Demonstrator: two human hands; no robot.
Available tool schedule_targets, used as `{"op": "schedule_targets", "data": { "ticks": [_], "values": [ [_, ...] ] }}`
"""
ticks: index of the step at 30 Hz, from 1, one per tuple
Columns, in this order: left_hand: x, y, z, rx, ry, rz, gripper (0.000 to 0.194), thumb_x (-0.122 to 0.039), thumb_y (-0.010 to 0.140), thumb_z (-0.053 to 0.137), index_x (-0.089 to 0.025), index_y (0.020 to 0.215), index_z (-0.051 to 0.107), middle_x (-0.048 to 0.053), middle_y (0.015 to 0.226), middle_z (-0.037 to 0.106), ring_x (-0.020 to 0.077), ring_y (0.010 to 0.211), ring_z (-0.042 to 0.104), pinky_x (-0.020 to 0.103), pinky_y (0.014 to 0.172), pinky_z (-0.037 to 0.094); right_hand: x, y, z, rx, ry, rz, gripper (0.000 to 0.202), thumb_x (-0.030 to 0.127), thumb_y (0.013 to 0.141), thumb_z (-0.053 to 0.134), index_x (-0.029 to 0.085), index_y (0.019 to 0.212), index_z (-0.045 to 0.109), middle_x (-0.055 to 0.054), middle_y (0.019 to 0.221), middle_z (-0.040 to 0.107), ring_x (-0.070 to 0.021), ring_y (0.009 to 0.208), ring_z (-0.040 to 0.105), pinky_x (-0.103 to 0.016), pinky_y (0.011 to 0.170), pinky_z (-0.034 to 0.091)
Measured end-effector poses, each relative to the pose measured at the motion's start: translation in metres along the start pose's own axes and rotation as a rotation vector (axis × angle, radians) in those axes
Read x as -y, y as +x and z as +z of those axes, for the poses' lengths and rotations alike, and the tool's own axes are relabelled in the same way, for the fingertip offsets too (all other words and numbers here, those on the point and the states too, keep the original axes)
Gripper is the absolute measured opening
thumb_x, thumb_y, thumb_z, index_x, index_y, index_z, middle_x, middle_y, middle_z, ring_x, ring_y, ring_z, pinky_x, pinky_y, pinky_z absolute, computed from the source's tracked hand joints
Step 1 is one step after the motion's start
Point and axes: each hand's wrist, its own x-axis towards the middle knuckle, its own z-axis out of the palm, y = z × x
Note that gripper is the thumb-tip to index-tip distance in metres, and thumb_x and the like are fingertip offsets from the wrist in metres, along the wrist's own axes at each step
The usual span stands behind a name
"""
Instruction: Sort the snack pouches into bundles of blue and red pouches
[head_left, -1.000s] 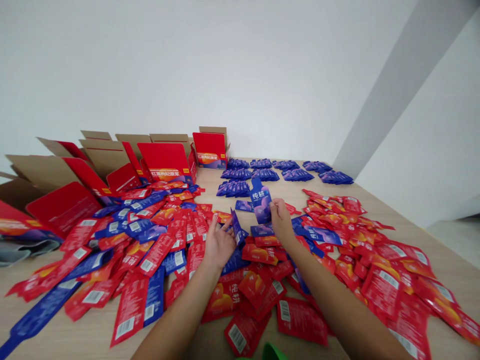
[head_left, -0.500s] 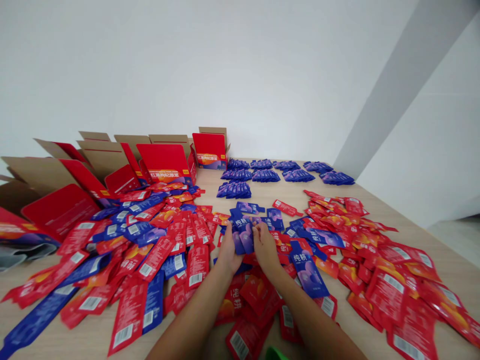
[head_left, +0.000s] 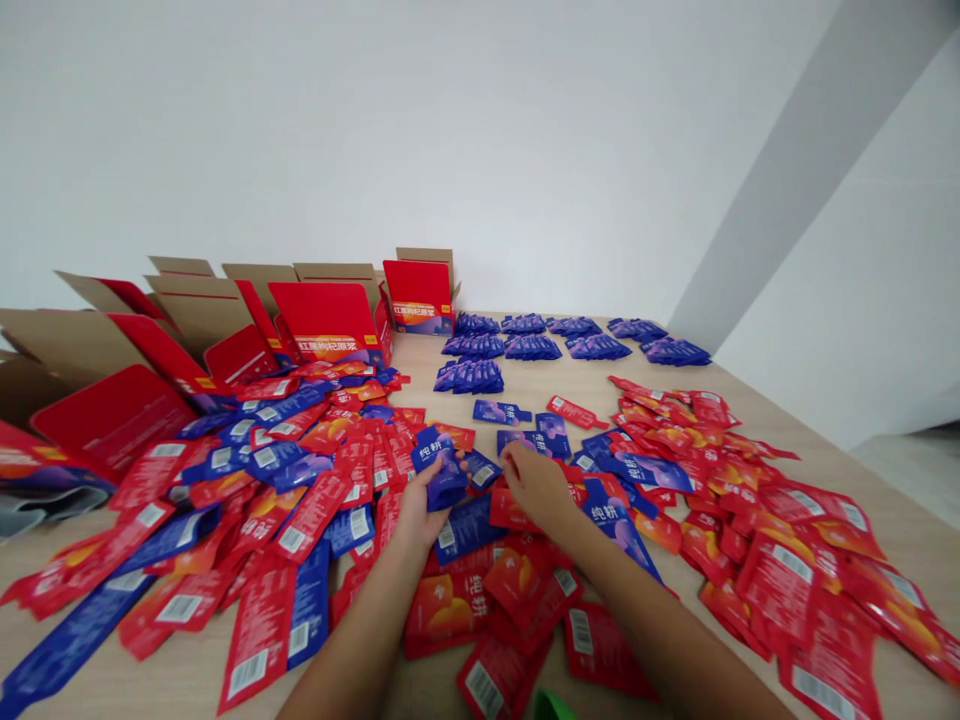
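Since the earlier frame the hands have parted: the left hand (head_left: 417, 508) fingers clasp blue sachets (head_left: 442, 470), light, slippery, best pinched edgewise, above the counter (head_left: 525, 385), while the right hand (head_left: 536, 485) hovers half-open.

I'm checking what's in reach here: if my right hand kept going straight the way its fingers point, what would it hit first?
The right hand points up-left across the table. Just past its fingertips lies a small blue sachet, beside the blue stack held in the left hand. That sachet would probably come first, though depth is hard to judge.
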Motion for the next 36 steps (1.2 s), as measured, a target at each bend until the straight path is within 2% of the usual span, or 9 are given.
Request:
{"op": "schedule_targets", "data": {
  "ticks": [4, 8, 14, 19, 22, 25, 29, 33, 36],
  "values": [
    [0.0, 0.001, -0.007, 0.076, -0.125, -0.045, 0.014, -0.016, 0.077, 0.051, -0.01, 0.083, 0.062, 0.007, 0.077, 0.067, 0.0141, 0.062, 0.063, 0.029, 0.063, 0.055, -0.037, 0.05, 0.001, 0.087, -0.147, -0.028, 0.036, 0.015, 0.083, 0.048, 0.013, 0.119, 0.05, -0.016, 0.122, 0.055, -0.0254, 0.117, 0.048, -0.034, 0.095, 0.035],
    [0.006, -0.004, -0.009, 0.134, -0.117, -0.081, 0.028, -0.003, 0.061, 0.049, -0.011, 0.085, 0.062, 0.007, 0.083, 0.067, 0.0175, 0.074, 0.064, 0.04, 0.078, 0.054, -0.062, 0.08, 0.009, 0.206, -0.186, 0.005, 0.061, 0.023, 0.064, 0.072, 0.014, 0.121, 0.052, -0.017, 0.118, 0.056, -0.0329, 0.11, 0.051, -0.04, 0.087, 0.04],
    [0.01, -0.003, -0.01, 0.177, -0.038, -0.03, 0.041, 0.0, 0.044, 0.046, -0.01, 0.081, 0.062, 0.004, 0.07, 0.063, 0.0182, 0.071, 0.063, 0.037, 0.075, 0.054, -0.073, 0.079, 0.001, 0.236, -0.147, -0.065, 0.025, 0.016, 0.072, 0.061, 0.018, 0.098, 0.06, -0.007, 0.099, 0.065, -0.0214, 0.091, 0.059, -0.027, 0.076, 0.041],
    [0.012, -0.001, -0.009, 0.191, 0.015, -0.017, 0.041, 0.002, 0.042, 0.044, -0.011, 0.077, 0.061, 0.002, 0.065, 0.06, 0.0184, 0.072, 0.064, 0.03, 0.068, 0.053, -0.049, 0.065, -0.023, 0.112, -0.112, -0.145, 0.023, 0.011, 0.079, 0.043, 0.016, 0.096, 0.057, -0.008, 0.095, 0.064, -0.0203, 0.088, 0.056, -0.029, 0.08, 0.038],
    [0.013, -0.001, -0.007, 0.166, 0.025, -0.021, 0.032, 0.001, 0.052, 0.053, -0.011, 0.08, 0.062, 0.003, 0.07, 0.064, 0.0174, 0.07, 0.064, 0.031, 0.069, 0.053, -0.018, 0.056, -0.035, -0.026, -0.088, -0.344, 0.024, 0.011, 0.075, 0.043, 0.016, 0.092, 0.059, -0.008, 0.091, 0.063, -0.0217, 0.091, 0.051, -0.035, 0.089, 0.032],
    [0.012, -0.003, -0.003, 0.112, -0.02, -0.063, 0.014, -0.021, 0.072, 0.063, -0.013, 0.084, 0.063, 0.004, 0.075, 0.067, 0.0179, 0.071, 0.065, 0.033, 0.072, 0.053, 0.019, 0.046, -0.036, -0.05, -0.089, -0.715, 0.022, 0.01, 0.07, 0.045, 0.018, 0.082, 0.061, -0.006, 0.082, 0.062, -0.0214, 0.087, 0.049, -0.039, 0.093, 0.028],
    [0.01, -0.006, -0.001, 0.119, -0.104, -0.145, 0.034, -0.047, 0.083, 0.052, -0.015, 0.081, 0.062, 0.005, 0.072, 0.068, 0.0202, 0.074, 0.066, 0.033, 0.072, 0.053, 0.055, 0.035, -0.018, -0.009, -0.167, -0.97, 0.016, 0.014, 0.074, 0.049, 0.018, 0.082, 0.062, -0.008, 0.086, 0.061, -0.0235, 0.093, 0.047, -0.044, 0.099, 0.025],
    [0.008, -0.006, -0.006, 0.089, -0.15, -0.133, 0.029, -0.043, 0.083, 0.052, -0.015, 0.084, 0.062, 0.004, 0.074, 0.069, 0.0169, 0.068, 0.065, 0.031, 0.07, 0.052, 0.053, 0.04, 0.003, -0.114, 0.028, -0.892, 0.027, 0.018, 0.079, 0.049, 0.016, 0.104, 0.057, -0.011, 0.111, 0.058, -0.0241, 0.109, 0.044, -0.044, 0.102, 0.027],
    [0.009, -0.005, -0.011, 0.175, -0.184, -0.129, 0.02, -0.022, 0.076, 0.055, -0.013, 0.093, 0.062, 0.006, 0.083, 0.069, 0.0166, 0.074, 0.065, 0.029, 0.071, 0.051, 0.027, 0.065, 0.014, -0.178, 0.083, -0.579, 0.03, 0.019, 0.086, 0.041, 0.015, 0.114, 0.052, -0.012, 0.119, 0.055, -0.0227, 0.116, 0.044, -0.041, 0.101, 0.031]
  ]
}}
